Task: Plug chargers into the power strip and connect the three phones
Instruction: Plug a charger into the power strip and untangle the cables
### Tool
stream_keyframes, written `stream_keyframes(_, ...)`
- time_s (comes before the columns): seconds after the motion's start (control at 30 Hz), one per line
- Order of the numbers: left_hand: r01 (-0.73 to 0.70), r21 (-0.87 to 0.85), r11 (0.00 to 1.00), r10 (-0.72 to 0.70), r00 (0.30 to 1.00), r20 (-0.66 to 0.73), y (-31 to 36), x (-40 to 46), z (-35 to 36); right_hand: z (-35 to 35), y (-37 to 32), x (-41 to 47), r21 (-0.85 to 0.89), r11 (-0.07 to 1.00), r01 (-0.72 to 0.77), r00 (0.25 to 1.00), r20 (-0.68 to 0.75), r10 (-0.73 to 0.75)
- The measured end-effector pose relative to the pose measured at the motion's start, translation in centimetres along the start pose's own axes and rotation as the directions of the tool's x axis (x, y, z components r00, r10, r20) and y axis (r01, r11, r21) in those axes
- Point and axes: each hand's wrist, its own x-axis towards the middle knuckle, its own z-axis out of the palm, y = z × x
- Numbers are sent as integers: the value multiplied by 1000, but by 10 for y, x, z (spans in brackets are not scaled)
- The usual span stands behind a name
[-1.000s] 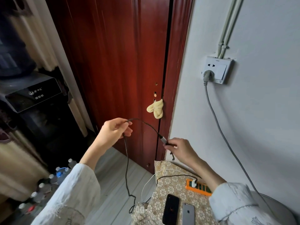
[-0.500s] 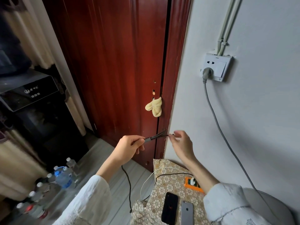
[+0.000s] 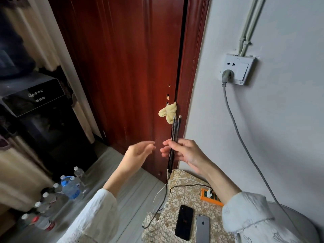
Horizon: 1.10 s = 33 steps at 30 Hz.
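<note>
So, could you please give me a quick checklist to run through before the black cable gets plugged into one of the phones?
1. Cable held: the right hand grips the black cable, connector ends pointing up. Ok.
2. Other hand free: the left hand is open and holds nothing. Ok.
3. Phones within view: a black phone and a silver phone lie face down on the patterned cloth; a third is not visible. Not ok.
4. Power strip fed: a white charger sits in it. Ok.
5. Which connector fits which phone: cannot tell.
6. Grey plug in the wall socket: ok.
</note>
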Motion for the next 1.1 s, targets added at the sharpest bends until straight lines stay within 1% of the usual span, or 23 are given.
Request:
stream_keyframes(0.03, -23, -24, 999, 22, 999, -40, 6, 2, -3, 3, 2, -1, -37, 999, 9, 1000, 31, -8)
stream_keyframes(0.07, -46, -39, 998, 44, 998, -51, 12, 4, -5, 6, 3, -2, -65, 998, 20, 999, 50, -16)
stream_keyframes(0.13, -71, -79, 994, 71, 997, -7, 24, 5, -8, 9, 3, -4, -91, 995, 36, 996, 86, -29)
stream_keyframes(0.23, -65, -164, 984, 78, 994, 80, 40, 6, -6, 12, 2, -6, -64, 998, 19, 985, 175, -8)
stream_keyframes(0.3, -34, -216, 976, 51, 996, 74, 44, 7, -2, 14, 2, -7, -64, 998, 9, 981, 193, 3)
stream_keyframes(0.37, -9, -219, 976, 15, 999, 28, 44, 7, 0, 14, 4, -7, -82, 996, 15, 983, 181, 0)
stream_keyframes(0.5, -4, -238, 971, -1, 1000, -21, 36, 7, 0, 11, 6, -8, -136, 990, 25, 991, 137, -6)
stream_keyframes(0.57, -1, -245, 970, -10, 999, -46, 32, 8, -1, 11, 8, -9, -212, 976, 58, 994, 100, -37)
stream_keyframes(0.63, 12, -251, 968, -32, 997, -77, 26, 9, -3, 10, 9, -10, -321, 944, 77, 997, 26, -72)
stream_keyframes(0.7, 40, -249, 968, -71, 991, -116, 18, 10, -5, 10, 11, -11, -363, 928, 81, 995, -20, -95)
stream_keyframes(0.77, 84, -231, 969, -126, 977, -174, 4, 10, -9, 10, 17, -10, -268, 961, 61, 995, -59, -79)
stream_keyframes(0.83, 152, -204, 967, -197, 955, -224, -14, 10, -14, 9, 26, -8, -203, 979, 12, 990, -135, -40)
stream_keyframes(0.9, 249, -177, 952, -285, 933, -221, -35, 9, -16, 10, 38, -5, -164, 985, -49, 977, -215, 13)
stream_keyframes(0.93, 307, -179, 935, -340, 918, -206, -45, 7, -14, 10, 45, -4, -113, 990, -90, 968, -245, 60)
stream_keyframes(0.97, 359, -182, 915, -392, 899, -194, -55, 5, -12, 11, 53, -4, -54, 990, -129, 959, -261, 111)
stream_keyframes(1.03, 436, -152, 887, -461, 860, -218, -73, 0, -3, 13, 65, -5, 58, 977, -205, 944, -254, 213)
stream_keyframes(1.07, 453, -117, 884, -467, 852, -236, -80, -4, 4, 15, 71, -5, 97, 967, -236, 936, -243, 253)
stream_keyframes(1.1, 451, -71, 890, -454, 859, -238, -85, -8, 11, 16, 77, -4, 126, 957, -261, 929, -236, 285)
